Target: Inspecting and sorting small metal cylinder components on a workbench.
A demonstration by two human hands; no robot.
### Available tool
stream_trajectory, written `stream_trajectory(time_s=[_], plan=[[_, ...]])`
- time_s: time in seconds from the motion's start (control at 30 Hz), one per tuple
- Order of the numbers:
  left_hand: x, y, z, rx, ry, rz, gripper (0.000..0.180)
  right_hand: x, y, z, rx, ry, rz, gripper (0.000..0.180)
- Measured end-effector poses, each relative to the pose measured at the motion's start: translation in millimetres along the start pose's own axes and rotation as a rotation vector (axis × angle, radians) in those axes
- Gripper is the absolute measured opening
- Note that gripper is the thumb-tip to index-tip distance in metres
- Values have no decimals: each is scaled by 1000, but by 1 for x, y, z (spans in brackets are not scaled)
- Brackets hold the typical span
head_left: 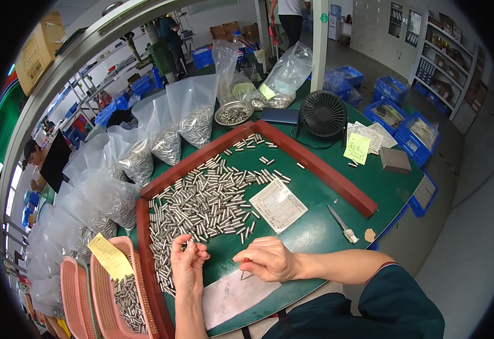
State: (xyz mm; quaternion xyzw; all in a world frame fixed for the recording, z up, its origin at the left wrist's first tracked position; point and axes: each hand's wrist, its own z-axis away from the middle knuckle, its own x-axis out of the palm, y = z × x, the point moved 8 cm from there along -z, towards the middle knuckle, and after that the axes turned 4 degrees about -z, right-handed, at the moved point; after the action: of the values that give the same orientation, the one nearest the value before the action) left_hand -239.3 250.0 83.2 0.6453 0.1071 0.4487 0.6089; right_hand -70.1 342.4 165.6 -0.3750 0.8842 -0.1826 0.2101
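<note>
At the near edge of the green table (326,189), two bare hands are working over a pale sheet (233,299)! The left hand (188,263) is curling palm-up, thumb and forefinger closing together at the tips; whether a pin is sitting between them, I can't tell. And here, just to its right, the right hand (269,260) is folding firmly round a red-handled tool (247,260), its thin metal tip pointing down toward the sheet.

The metal pins (201,198), what a crowd! They're lying in a broad heap just beyond the left hand, spreading up the table inside a dark red rail (314,162), with a few strays scattering toward the far corner. A printed form (278,206) is lying flat beside the heap, and off to the right a knife (342,224) is resting on the green.

Over on the left, a pink basket (101,285) is holding more pins, a yellow note (111,255) lying across its far end. Clear bags (193,104) are lining up outside the rail, bulging with metal pieces, while a black fan (322,114) is standing beyond the far corner.
</note>
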Motion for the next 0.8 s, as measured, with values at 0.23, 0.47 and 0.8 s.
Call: stream_trajectory(time_s=[0.23, 0.47, 0.8], plan=[[0, -1, 0, 3, 0, 1, 16, 1, 1, 0, 5, -3, 1, 18], [-2, 0, -1, 11, 19, 13, 15, 0, 1, -3, 2, 7, 7, 17], [-1, -8, -1, -25, -21, 31, 16, -1, 1, -1, 22, 4, -3, 16]])
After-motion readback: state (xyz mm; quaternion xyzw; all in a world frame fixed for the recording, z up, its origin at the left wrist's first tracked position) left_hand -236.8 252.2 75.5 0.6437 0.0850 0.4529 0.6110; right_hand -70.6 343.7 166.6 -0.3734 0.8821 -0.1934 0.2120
